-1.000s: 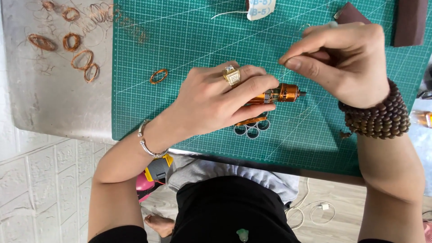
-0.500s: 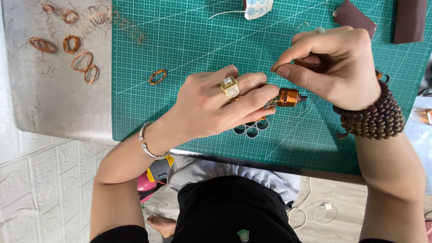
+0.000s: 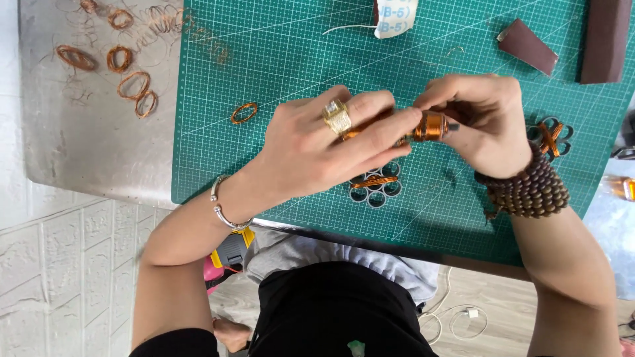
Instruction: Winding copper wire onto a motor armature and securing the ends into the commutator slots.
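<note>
A green cutting mat covers most of the bench, with a grey metal sheet along its left edge carrying loose copper wire loops. Above the mat's centre, the left hand and right hand meet, both closed on a small copper-wound coil: glossy orange windings on a dark core, lying level. Left fingertips pinch its left end; the right fingers seem to wrap its right end, though the grip is partly hidden. Below lies a ringed black part. Bare mat stretches toward the far edge.
</note>
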